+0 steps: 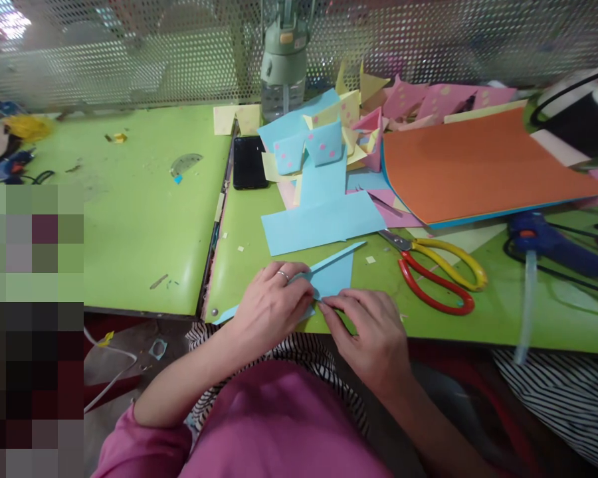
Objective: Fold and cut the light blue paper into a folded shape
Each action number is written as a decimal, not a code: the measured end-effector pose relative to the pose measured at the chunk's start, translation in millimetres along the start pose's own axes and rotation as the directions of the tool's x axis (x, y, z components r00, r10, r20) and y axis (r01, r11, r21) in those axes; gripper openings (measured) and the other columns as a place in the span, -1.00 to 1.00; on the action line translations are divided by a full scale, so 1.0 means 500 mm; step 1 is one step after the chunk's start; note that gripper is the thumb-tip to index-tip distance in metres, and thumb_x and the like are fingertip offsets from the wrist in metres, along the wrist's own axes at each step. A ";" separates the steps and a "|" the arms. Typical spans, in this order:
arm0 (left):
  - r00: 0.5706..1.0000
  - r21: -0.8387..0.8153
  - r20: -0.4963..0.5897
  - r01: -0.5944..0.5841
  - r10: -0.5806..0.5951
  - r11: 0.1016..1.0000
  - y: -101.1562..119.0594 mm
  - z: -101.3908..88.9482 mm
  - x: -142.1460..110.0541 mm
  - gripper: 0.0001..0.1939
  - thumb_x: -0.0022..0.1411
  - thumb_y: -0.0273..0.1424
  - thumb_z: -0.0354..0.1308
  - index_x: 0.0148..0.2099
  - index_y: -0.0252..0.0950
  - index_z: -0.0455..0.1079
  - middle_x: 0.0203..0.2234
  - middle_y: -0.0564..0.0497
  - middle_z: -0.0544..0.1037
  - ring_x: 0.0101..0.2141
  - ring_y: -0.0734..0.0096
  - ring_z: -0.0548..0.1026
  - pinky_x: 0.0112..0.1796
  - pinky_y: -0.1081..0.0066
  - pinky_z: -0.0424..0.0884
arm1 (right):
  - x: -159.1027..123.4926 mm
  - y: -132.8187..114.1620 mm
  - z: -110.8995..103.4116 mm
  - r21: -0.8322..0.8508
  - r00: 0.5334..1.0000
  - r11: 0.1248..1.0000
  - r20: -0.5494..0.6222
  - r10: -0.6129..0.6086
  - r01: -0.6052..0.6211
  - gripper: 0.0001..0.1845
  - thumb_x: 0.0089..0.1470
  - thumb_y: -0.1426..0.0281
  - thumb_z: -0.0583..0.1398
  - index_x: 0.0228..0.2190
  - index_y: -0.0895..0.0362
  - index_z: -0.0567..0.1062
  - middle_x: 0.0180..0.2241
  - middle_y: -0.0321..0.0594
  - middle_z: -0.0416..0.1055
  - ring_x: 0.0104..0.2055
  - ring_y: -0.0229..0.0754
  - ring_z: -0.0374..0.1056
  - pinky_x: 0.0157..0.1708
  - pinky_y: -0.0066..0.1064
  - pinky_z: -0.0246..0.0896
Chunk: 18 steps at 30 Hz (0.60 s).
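Note:
Both hands rest at the front edge of a green table (144, 219), folding a small piece of light blue paper (335, 273). My left hand (272, 302), with a ring on one finger, presses the paper's left part with its fingers curled over it. My right hand (369, 332) pinches the paper's lower right edge with thumb and fingertips. A flap of the blue paper stands up toward the upper right.
Red-and-yellow scissors (441, 272) lie right of my hands. Behind are a larger blue sheet (323, 222), a pile of folded blue, pink and yellow pieces (329, 133), an orange sheet (473, 166), a black phone (248, 162), a green bottle (283, 66) and a blue glue gun (548, 242).

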State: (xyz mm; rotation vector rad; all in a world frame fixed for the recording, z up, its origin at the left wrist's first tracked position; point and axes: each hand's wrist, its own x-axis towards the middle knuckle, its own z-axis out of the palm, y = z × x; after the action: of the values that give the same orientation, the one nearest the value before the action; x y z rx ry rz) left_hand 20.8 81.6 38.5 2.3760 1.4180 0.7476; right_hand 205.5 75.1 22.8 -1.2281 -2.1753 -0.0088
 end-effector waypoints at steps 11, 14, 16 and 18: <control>0.992 -0.052 0.104 0.083 -0.077 0.995 0.002 -0.004 0.013 -0.86 0.33 -0.42 0.04 -0.22 -0.30 0.42 -0.04 -0.13 0.46 -0.03 0.16 0.39 -0.04 0.12 0.38 | -0.006 0.010 -0.008 0.086 1.000 0.996 0.016 -0.009 0.007 -0.97 0.15 0.43 0.23 -0.32 0.12 0.49 -0.35 -0.19 0.42 -0.26 -0.15 0.35 -0.20 -0.27 0.24; 0.989 -0.074 0.130 0.075 -0.065 0.994 0.000 -0.012 0.015 -0.87 0.33 -0.41 0.05 -0.21 -0.27 0.43 -0.03 -0.10 0.45 -0.01 0.18 0.37 -0.02 0.12 0.36 | -0.008 0.023 -0.016 0.084 0.996 0.994 0.055 -0.073 0.068 -0.93 0.17 0.44 0.21 -0.29 0.11 0.53 -0.36 -0.20 0.46 -0.29 -0.18 0.34 -0.23 -0.30 0.26; 0.987 -0.087 0.155 0.059 -0.044 0.994 -0.001 -0.018 0.016 -0.88 0.33 -0.42 0.07 -0.19 -0.24 0.45 -0.02 -0.08 0.45 0.00 0.18 0.35 0.00 0.12 0.34 | -0.006 0.033 -0.024 0.080 0.985 0.988 0.094 -0.142 0.135 -0.90 0.18 0.44 0.20 -0.27 0.12 0.54 -0.34 -0.19 0.49 -0.29 -0.18 0.36 -0.22 -0.30 0.28; 0.985 -0.091 0.172 0.046 -0.030 0.995 -0.002 -0.022 0.016 -0.88 0.32 -0.41 0.10 -0.18 -0.21 0.47 0.01 -0.06 0.44 0.01 0.17 0.32 0.01 0.11 0.32 | 0.000 0.042 -0.033 0.081 0.963 0.970 0.128 -0.238 0.230 -0.87 0.18 0.46 0.19 -0.26 0.13 0.56 -0.31 -0.17 0.52 -0.27 -0.17 0.38 -0.19 -0.30 0.29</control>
State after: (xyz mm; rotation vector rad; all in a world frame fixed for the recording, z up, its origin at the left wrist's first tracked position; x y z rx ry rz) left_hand 17.1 88.8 49.6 2.2745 1.3235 0.5726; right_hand 230.5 82.1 29.9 -0.9533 -2.4095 0.0492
